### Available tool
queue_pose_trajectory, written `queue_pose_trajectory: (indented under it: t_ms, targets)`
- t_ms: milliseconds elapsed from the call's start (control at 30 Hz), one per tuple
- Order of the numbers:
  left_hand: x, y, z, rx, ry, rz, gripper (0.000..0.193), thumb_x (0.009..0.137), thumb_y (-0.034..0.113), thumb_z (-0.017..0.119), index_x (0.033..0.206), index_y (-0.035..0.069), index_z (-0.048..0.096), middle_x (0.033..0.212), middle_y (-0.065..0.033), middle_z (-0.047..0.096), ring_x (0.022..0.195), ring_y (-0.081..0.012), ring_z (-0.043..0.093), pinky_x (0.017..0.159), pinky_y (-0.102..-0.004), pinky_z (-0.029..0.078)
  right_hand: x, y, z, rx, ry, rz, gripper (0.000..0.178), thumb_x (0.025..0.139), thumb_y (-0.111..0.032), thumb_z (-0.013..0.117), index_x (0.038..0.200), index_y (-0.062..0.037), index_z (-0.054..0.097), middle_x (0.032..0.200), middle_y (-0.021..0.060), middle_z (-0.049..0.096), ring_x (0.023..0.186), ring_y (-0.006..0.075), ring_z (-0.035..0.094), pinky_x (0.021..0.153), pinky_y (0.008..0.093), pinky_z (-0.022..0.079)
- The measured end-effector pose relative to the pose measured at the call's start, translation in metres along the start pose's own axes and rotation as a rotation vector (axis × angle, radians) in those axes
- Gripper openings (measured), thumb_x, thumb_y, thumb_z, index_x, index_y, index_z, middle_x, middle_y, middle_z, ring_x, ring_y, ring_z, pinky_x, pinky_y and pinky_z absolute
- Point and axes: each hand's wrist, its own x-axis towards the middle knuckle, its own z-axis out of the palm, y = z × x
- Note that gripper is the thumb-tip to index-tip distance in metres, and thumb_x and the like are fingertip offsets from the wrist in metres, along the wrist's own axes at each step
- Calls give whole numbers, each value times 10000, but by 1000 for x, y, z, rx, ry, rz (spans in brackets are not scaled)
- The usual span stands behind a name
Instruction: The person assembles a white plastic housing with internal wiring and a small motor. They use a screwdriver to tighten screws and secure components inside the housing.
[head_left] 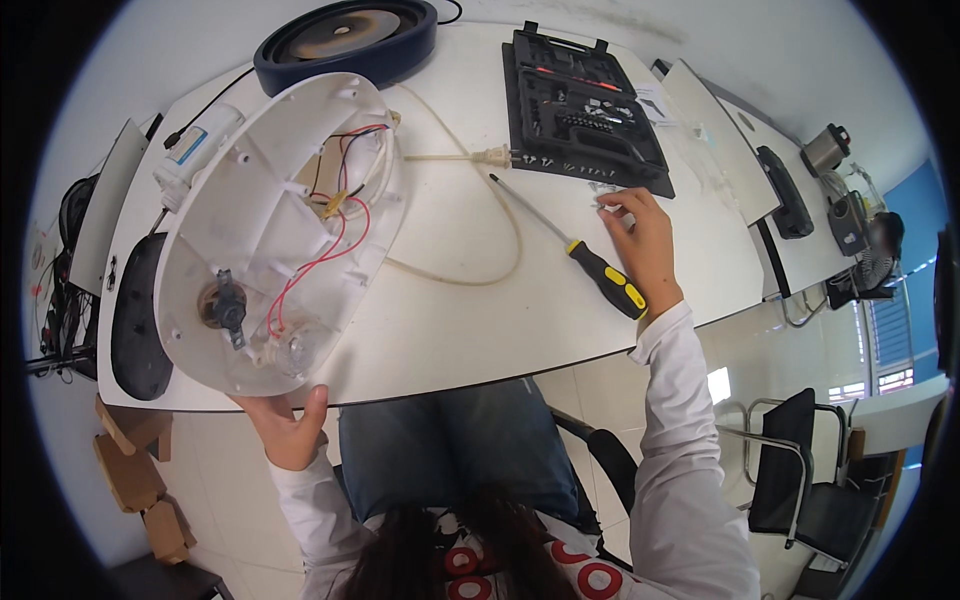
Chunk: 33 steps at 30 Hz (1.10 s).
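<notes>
My left hand (287, 428) supports the near end of a white plastic appliance housing (215, 265), its fingers hidden beneath and its thumb up by the rim. The open side of the housing faces me, showing red wires (335, 245), a black fitting (229, 308) and a clear round part (293, 352). My right hand (640, 240) is closed in a pinch beside small metal pieces (601, 187) on the table. Whatever lies between its fingertips is too small to make out. A yellow-and-black screwdriver (605, 278) lies just left of my right wrist, its tip pointing away.
A black tool case (590, 110) lies open at the back right, several screws (570, 168) along its near edge. A pale cord with a plug (490, 156) loops over the white table (450, 330). At the back left are a round dark-blue device (345, 40) and a white bottle (200, 150).
</notes>
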Motion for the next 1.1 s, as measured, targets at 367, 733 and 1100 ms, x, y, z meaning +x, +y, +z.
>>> queue_pose_trajectory:
  t_ms: [367,733,1100]
  targets:
    - [11,3,-4,191,-96,79,1014,628,105,747,1367,50,54,1317,-156,306,1218,-251,342,1020,-378,267,-4,3,-5,47,127,87,108,838,-118,596,939,-96,627,845,19,646,754,107,598,575,215,441]
    - [14,15,17,-86,139,374,937,676,101,681,1384,68,69,1354,-162,276,1239,-276,320,1018,-395,275,-84,-66,-13,440,626,249,161,826,-23,589,984,8,588,932,96,624,822,120,563,606,204,425]
    - [-75,75,78,-413,54,79,303,835,252,597,957,-3,489,829,-113,517,762,-191,490,679,-288,393,-112,-193,-14,729,-44,-355,209,623,10,718,806,-76,666,837,57,601,681,181,553,558,233,442]
